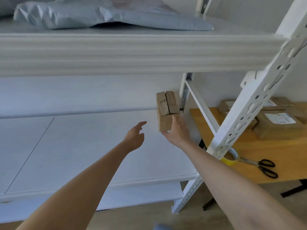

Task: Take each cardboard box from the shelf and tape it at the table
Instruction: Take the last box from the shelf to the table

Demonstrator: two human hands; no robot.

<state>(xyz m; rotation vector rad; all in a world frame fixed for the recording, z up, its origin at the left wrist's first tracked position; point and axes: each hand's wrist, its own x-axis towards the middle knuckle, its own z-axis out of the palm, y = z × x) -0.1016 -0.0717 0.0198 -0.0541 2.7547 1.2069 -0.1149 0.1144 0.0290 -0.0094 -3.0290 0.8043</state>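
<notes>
A small brown cardboard box (166,108) stands on end at the far right of the white shelf board (99,146), its untaped flaps facing me. My right hand (177,131) grips its lower end, thumb underneath and fingers on its right side. My left hand (135,136) hovers open to the left of the box, fingers stretched toward it and not touching it. A roll of tape (230,157) with a yellow core lies on the wooden table (282,155) to the right, partly hidden by the shelf post.
Black-handled scissors (260,166) lie beside the tape. Several taped boxes (275,123) with white labels sit at the back of the table. A white perforated post (245,110) slants between shelf and table. Grey plastic mailer bags (103,14) lie on the upper shelf.
</notes>
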